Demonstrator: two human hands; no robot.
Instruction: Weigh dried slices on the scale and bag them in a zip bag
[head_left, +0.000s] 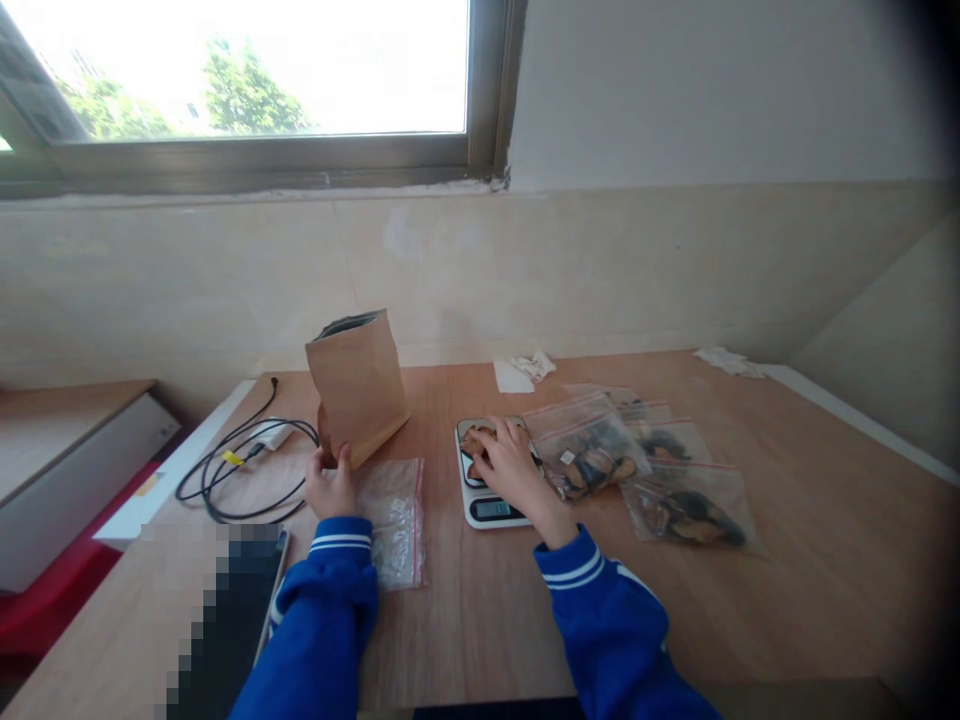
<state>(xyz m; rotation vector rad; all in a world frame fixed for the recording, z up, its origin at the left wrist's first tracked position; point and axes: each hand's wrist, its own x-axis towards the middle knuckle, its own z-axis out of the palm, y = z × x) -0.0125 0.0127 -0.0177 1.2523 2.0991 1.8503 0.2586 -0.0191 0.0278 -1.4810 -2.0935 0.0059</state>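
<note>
A brown kraft paper bag (356, 390) stands upright with its top open, left of the middle of the table. My left hand (331, 487) grips the bag's lower left corner between thumb and fingers. Brown, dried-looking pieces (477, 445) lie on a white kitchen scale (465, 500) with a lit display. Over the scale, my right hand (514, 467) has its fingers curled down onto these pieces; my palm and fingers hide part of the plate. Beneath my left wrist and beside it lies a clear zip bag (399, 525) with a red seal line.
Right of the scale, several clear zip bags (690, 510) hold dark and brown pieces. A black cable (206, 475) is coiled at left, near a dark, partly pixelated device (247, 590). White paper (514, 376) and a crumpled tissue (536, 365) lie by the wall.
</note>
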